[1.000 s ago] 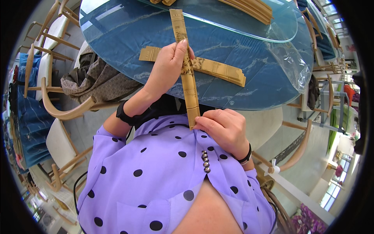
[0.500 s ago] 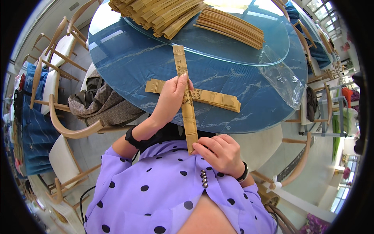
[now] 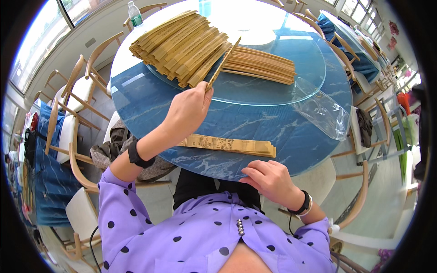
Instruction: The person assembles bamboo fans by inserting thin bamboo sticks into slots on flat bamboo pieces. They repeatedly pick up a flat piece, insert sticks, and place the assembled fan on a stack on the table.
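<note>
My left hand (image 3: 189, 109) is closed on the lower end of a long gold paper chopstick sleeve (image 3: 224, 63), held up at a tilt over the glass turntable (image 3: 273, 98). Just beyond it lies a wide, fanned pile of similar sleeves (image 3: 182, 45). To the right of that pile is a row of thin brown wooden chopsticks (image 3: 261, 64). A small stack of printed gold sleeves (image 3: 227, 144) rests near the table's front edge, its left end behind my left forearm. My right hand (image 3: 268, 179) hovers by that edge, fingers curled in, with nothing visible in them.
The round table (image 3: 182, 159) has a blue marbled cover. A crumpled clear plastic bag (image 3: 323, 113) lies at its right side, and a water bottle (image 3: 134, 14) stands at the far left. Wooden chairs (image 3: 82, 95) surround it; a patterned brown bag (image 3: 109, 152) sits on one at left.
My left hand has carried the sleeve forward, from above the small stack to beside the large pile. My right hand has let go of the sleeve's near end. The view has tilted up.
</note>
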Available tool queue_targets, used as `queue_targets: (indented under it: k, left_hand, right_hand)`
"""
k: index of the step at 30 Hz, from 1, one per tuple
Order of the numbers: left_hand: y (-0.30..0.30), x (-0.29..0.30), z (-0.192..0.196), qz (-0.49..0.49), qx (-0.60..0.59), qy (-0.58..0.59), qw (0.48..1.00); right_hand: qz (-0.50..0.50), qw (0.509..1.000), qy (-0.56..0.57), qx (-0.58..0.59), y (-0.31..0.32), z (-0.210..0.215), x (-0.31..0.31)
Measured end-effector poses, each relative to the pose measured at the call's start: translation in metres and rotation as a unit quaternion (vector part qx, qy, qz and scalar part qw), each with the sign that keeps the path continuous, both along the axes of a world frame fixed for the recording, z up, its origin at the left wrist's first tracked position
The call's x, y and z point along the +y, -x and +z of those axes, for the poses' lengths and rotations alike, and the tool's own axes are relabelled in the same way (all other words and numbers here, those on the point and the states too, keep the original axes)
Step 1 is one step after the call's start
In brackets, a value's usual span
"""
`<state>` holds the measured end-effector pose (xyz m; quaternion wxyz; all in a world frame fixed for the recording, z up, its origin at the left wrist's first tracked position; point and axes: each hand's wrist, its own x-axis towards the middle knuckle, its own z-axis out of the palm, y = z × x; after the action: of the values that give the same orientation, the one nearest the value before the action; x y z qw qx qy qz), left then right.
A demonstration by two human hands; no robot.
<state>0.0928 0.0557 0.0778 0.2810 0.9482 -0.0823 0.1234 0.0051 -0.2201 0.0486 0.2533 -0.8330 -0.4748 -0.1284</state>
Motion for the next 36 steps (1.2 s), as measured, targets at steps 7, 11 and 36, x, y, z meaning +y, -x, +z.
queue_targets:
  k: [7, 11, 36]
  left_hand:
    - [-0.160, 0.072, -0.002, 0.128, -0.192, -0.451, 0.862]
    - [-0.196, 0.078, -0.025, 0.196, -0.126, -0.603, 0.763]
    - [-0.130, 0.084, -0.024, 0.083, -0.195, -0.358, 0.909]
  right_hand:
    - [-0.007, 0.998, 0.068, -0.003, -0.027, 0.002, -0.020]
    - [-0.048, 0.995, 0.087, -0.013, -0.055, 0.015, -0.027]
    - [-0.131, 0.976, 0.158, -0.074, -0.284, -0.017, 0.012]
